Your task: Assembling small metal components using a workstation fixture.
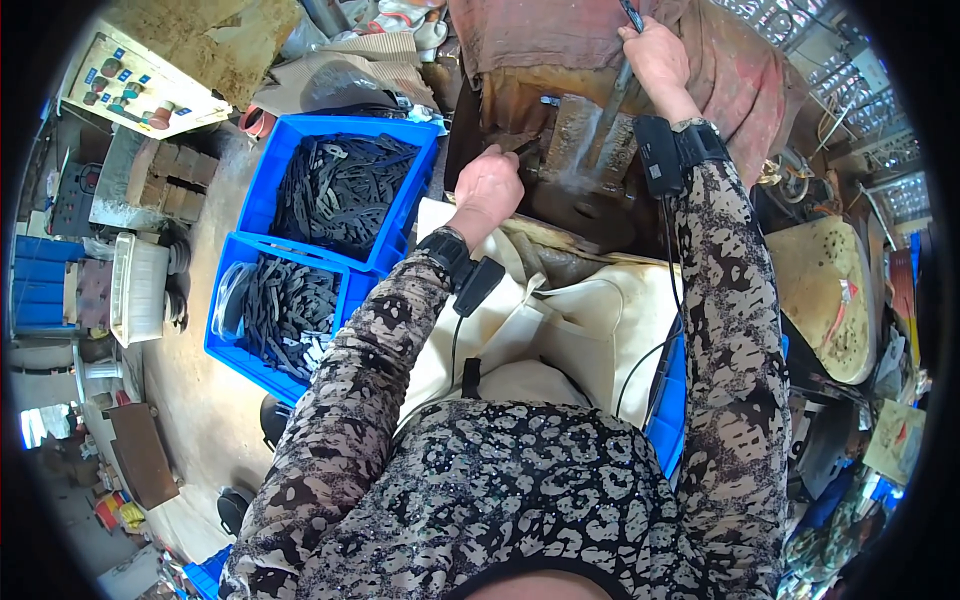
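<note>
My left hand (489, 187) is closed at the near left side of a wet, rusty machine trough (555, 205). A thin dark piece (526, 148) pokes out past its fingertips; most of it is hidden. Higher up on the right, my right hand (656, 62) is wrapped round a lever (631, 14) with a dark end. Below that hand a metal pipe (619, 92) slants down toward a brown, wet block (583, 135), where pale spray or liquid shows. A cream apron (500, 335) covers my lap up to the trough's edge.
Left of me stand two blue crates (250, 200) of dark flat strips (345, 190). A control panel (135, 88) with knobs is at the far left. Reddish cloth (550, 35) drapes over the machine. A stained tan board (825, 295) lies at the right.
</note>
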A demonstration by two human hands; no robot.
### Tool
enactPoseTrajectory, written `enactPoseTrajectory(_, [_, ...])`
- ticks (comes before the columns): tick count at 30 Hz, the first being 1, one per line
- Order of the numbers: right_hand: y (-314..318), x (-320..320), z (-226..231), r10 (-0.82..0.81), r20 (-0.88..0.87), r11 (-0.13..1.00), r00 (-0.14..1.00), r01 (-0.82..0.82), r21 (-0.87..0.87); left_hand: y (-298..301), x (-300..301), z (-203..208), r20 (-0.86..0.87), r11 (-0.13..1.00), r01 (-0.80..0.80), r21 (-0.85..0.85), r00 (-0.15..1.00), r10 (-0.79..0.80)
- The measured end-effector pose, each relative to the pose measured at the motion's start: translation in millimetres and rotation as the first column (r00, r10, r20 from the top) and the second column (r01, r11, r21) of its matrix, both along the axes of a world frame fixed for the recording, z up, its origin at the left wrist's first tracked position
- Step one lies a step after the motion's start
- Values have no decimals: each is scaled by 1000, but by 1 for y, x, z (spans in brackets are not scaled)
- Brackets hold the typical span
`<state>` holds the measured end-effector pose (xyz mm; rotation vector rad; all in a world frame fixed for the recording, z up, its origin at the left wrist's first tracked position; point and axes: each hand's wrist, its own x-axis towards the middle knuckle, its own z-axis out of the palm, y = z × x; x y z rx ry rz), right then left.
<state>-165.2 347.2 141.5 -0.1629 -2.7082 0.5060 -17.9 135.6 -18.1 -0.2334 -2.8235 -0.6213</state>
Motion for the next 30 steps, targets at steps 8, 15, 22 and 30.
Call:
enactPoseTrajectory(8, [-2,0,-1,-5,4,1000,1000,5,-7,-1,0,0,-44,998,8,69,999,-5])
enactPoseTrajectory(15, [-3,4,-6,42,-58,999,997,-42,9,-2,0,2,-26,998,25,57,999,-24])
enactPoseTrajectory(22, [15,17,-11,39,-38,999,999,-38,30,-6,-18,-15,-111,975,116,191,989,-96])
enactPoseTrajectory(30, [-2,224,-49,265,-267,867,926,-351,-355,-9,-38,-5,-294,967,218,132,940,-172])
